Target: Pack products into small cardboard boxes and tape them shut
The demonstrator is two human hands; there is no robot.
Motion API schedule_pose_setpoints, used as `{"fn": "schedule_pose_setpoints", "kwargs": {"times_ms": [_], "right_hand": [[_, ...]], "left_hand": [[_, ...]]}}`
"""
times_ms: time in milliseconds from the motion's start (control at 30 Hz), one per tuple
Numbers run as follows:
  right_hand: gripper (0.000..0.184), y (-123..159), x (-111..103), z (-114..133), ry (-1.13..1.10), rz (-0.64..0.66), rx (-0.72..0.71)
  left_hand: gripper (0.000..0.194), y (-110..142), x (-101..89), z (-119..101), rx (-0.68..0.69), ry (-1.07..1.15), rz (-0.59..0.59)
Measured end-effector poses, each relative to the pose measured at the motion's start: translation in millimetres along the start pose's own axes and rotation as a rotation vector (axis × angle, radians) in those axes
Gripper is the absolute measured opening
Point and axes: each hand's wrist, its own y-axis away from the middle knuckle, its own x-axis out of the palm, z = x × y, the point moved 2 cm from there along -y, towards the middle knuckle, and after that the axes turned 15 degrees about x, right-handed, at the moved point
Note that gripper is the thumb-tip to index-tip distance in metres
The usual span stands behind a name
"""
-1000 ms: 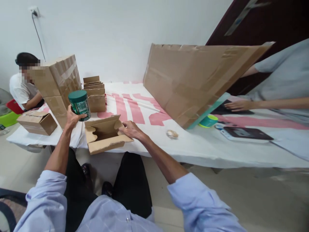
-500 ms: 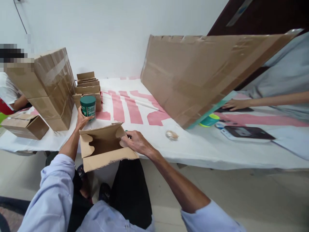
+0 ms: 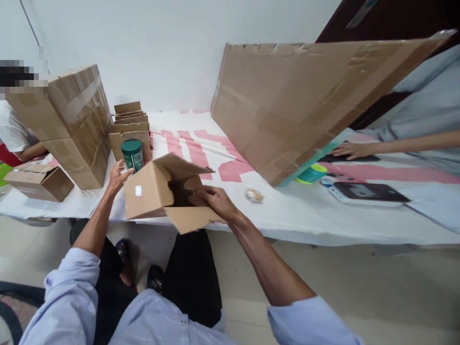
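My right hand [image 3: 217,202] grips the edge of a small open cardboard box [image 3: 147,189], its fingers at the opening. The box is tilted, its mouth turned to the right and its flaps spread; a small white label shows on its left side. My left hand [image 3: 118,176] is beside the box's left end with its fingers apart. Just beyond those fingers a green lidded tub [image 3: 132,154] stands upright on the table. Whether a fingertip touches the tub I cannot tell.
Behind the tub stand several open cartons [image 3: 129,127], beside stacked taped boxes [image 3: 77,124]. A large cardboard panel [image 3: 287,105] leans on the right. Near it lie a tape roll [image 3: 312,173], a small wrapped item [image 3: 254,195] and a white device [image 3: 370,191]. Another person's hand [image 3: 354,150] rests farther right.
My left hand has let go of the green tub and drawn slightly back toward the box. The box has turned in my right hand, its opening swinging from upward to the right.
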Motion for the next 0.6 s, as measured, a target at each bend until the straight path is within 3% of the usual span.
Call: {"fn": "schedule_pose_setpoints", "kwargs": {"times_ms": [133, 300, 600], "right_hand": [[0.056, -14.8, -2.6, -11.2, -0.104, 0.001, 0.046], [0.052, -29.2, 4.3, -12.9, -0.164, 0.004, 0.056], [0.038, -44.6, 23.7, -23.8, -0.200, 0.050, 0.136]], "left_hand": [[0.074, 43.5, -20.0, -32.7, -0.009, 0.168, -0.012], [0.062, 89.9, -39.1, -75.1, 0.020, 0.248, -0.024], [0.054, 116.4, -47.8, -137.3, 0.124, 0.322, -0.034]]}}
